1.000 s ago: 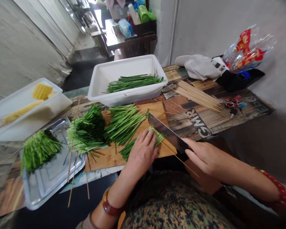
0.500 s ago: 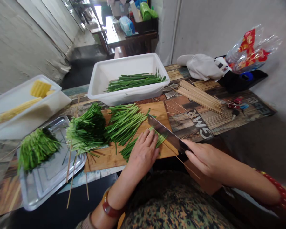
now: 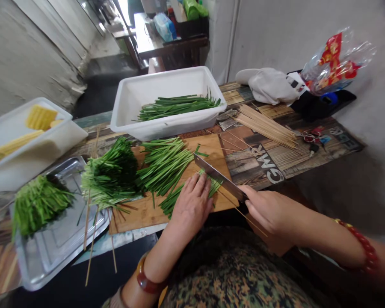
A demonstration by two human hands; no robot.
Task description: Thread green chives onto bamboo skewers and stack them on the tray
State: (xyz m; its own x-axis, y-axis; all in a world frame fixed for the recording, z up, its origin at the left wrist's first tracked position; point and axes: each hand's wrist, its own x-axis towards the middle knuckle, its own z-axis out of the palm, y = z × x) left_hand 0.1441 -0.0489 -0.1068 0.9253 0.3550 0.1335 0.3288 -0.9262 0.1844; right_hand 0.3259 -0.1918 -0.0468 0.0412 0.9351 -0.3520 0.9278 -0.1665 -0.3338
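My right hand [image 3: 265,209] is wrapped round the handle of a kitchen knife [image 3: 216,175]. Its broad blade stands across the right part of a small bunch of garlic chives [image 3: 171,201] on the wooden cutting board [image 3: 137,218]. My left hand [image 3: 194,196] presses down on that bunch, fingers close to the blade and curved over the stalks, hiding its middle. Behind it lies a looser heap of chives [image 3: 165,164]. Left of that is a thick pile of skewered chives [image 3: 111,173]. A thin wooden skewer [image 3: 252,222] sticks out past the board's front edge.
A white tub [image 3: 167,128] with long chives stands behind the board. To the left are a metal tray [image 3: 60,256] with cut chives [image 3: 41,205] and a white bin [image 3: 51,145] with yellow food. Bamboo skewers [image 3: 266,126], a cap [image 3: 272,87] and a plastic bag [image 3: 333,64] lie right.
The whole view has shifted slightly, so things sit a little further left. A few short green pieces now show beside the blade tip. Both hands keep nearly the same place.
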